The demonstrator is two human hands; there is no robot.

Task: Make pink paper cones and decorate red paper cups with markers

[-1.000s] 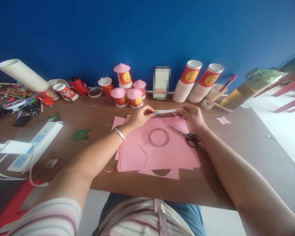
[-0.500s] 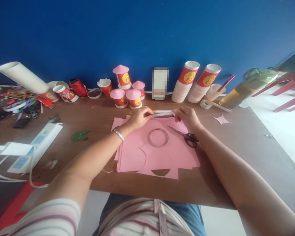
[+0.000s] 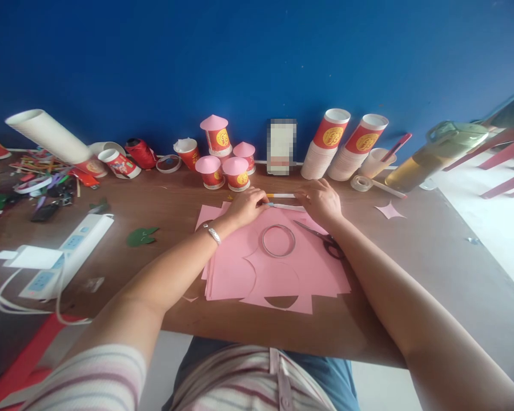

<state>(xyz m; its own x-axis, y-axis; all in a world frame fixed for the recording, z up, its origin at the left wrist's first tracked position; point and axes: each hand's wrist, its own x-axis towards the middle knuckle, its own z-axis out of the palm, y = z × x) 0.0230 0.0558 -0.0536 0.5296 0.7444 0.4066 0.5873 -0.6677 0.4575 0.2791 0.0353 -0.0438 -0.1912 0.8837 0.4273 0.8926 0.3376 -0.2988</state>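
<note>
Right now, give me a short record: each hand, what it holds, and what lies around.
left hand: grip closed on one end of white pen
right hand: at the pen's other end, grip unclear
under hands: pink paper stack on wooden table
on paper: tape ring, scissors
behind: paper cups with pink cone lids

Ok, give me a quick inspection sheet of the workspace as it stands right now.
Surface: brown table, pink paper stack in the middle.
Job's things: white stick at the paper's far edge; ring and scissors lie on the paper.
Clutter: lidded cups, cup stacks, tape roll, bottle.
Hands: left hand pinches one stick end; right hand covers the other, grip hidden.
Cables: white cables at the power strip.
Surroundings: blue wall, red furniture.
</note>
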